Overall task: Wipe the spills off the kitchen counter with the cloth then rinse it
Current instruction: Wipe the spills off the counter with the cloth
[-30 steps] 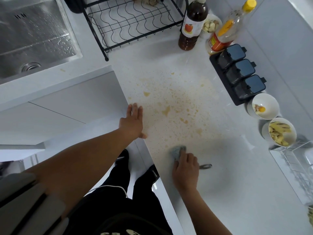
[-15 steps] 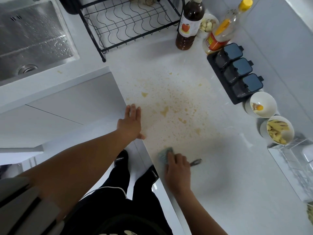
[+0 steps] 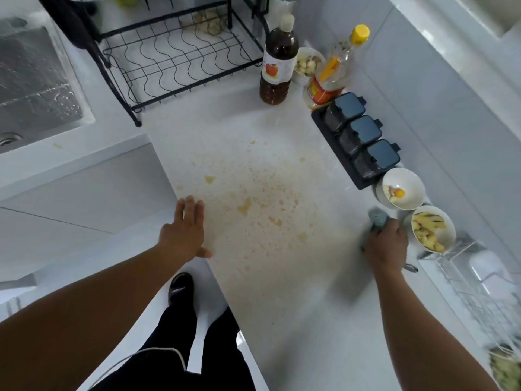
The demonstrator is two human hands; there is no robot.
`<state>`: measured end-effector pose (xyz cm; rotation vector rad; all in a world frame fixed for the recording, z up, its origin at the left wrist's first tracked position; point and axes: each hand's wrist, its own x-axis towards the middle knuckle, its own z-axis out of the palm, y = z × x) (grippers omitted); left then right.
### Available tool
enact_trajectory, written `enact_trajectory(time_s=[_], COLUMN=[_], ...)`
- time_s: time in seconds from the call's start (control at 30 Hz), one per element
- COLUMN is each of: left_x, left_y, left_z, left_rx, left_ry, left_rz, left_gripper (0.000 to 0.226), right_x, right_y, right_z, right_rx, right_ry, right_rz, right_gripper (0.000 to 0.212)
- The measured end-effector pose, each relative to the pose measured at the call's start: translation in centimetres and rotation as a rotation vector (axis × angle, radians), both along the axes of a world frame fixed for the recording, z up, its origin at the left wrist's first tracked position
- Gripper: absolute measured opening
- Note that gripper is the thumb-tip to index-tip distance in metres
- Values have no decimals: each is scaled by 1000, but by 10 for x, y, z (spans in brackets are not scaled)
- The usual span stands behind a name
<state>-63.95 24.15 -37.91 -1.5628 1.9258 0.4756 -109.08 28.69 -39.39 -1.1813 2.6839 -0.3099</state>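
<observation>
While the right hand (image 3: 384, 245) curls its fingers over the blue-grey cloth (image 3: 377, 218) and presses it down on the tabletop (image 3: 296, 311), the left hand (image 3: 184, 230) lies flat with straight fingers on the near left edge and holds nothing. The cloth is on the right side, just beside the far bowl (image 3: 408, 180) and the near bowl (image 3: 448, 235), and apart from most of the yellow spills (image 3: 253, 204) in the middle. It looks soft, light and floppy, so it should bunch up easily. I think it is best held from the top with the whole hand and pushed flat so it soaks up the mess. It may get wet and slippery. The bowls could break if bumped. Count: one cloth, two white bowls, one dark bottle (image 3: 277, 60), one clear bottle (image 3: 335, 66) with a yellow cap, three dark boxes (image 3: 363, 136) in a row, one black wire rack (image 3: 174, 60), and one sink (image 3: 36, 80) at the far left. The spills are many small spots and a few bigger blobs.
</observation>
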Motion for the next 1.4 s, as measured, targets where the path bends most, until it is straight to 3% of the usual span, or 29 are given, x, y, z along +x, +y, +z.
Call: enact_trajectory(time_s=[0.13, 0.3, 0.43, 0.53, 0.57, 0.67, 0.7, 0.8, 0.83, 0.93, 0.97, 1.07, 1.1, 1.2, 1.33, 1.4], left_x=[-3, -6, -7, -7, -7, -7, -7, -8, -8, -7, -7, -7, -7, -7, -8, -7], left_y=[0, -3, -2, -2, -2, -2, -1, -2, -3, -2, -1, -2, -2, -2, -1, -1], left_z=[3, 7, 8, 8, 8, 9, 9, 10, 11, 13, 14, 14, 14, 13, 14, 15], left_rx=[-6, 31, 24, 22, 20, 14, 16, 27, 28, 28, 29, 39, 41, 48, 37, 32], left_ry=[-17, -28, -56, -66, -67, -67, -64, -56, -54, -43, -39, -35, -37, -37, -36, -30], left_rz=[-1, 28, 8, 7, 7, 0, 3, 8, 6, 10, 13, 19, 19, 20, 11, 13], left_gripper=[135, 134, 135, 135, 136, 136, 135, 134, 134, 133, 133, 133, 133, 133, 133, 134], right_x=[27, 45, 43, 58, 56, 59, 65, 70, 65, 69, 76, 80, 76, 84, 97, 97], right_y=[-8, 6, 3, 12, 13, 13, 14, 21, 21, 22, 24, 33, 33, 33, 38, 37], right_z=[-4, -17, -16, -17, -19, -20, -20, -22, -22, -20, -20, -23, -22, -20, -21, -19], right_rx=[-51, -56, -71, -80, -71, -92, -94, -77, -72, -90, -96, -79, -70, -91, -84, -93], right_ry=[7, 21, -5, 51, 39, -8, 6, 34, 25, -6, 13, 62, 49, 2, 53, 15], right_rz=[-185, 433, 140, 548, 587, 242, 225, 572, 567, 220, 250, 636, 600, 213, 547, 400], right_gripper=[39, 41, 40, 41, 40, 39, 39, 38, 38, 38, 38, 41, 41, 40, 41, 41])
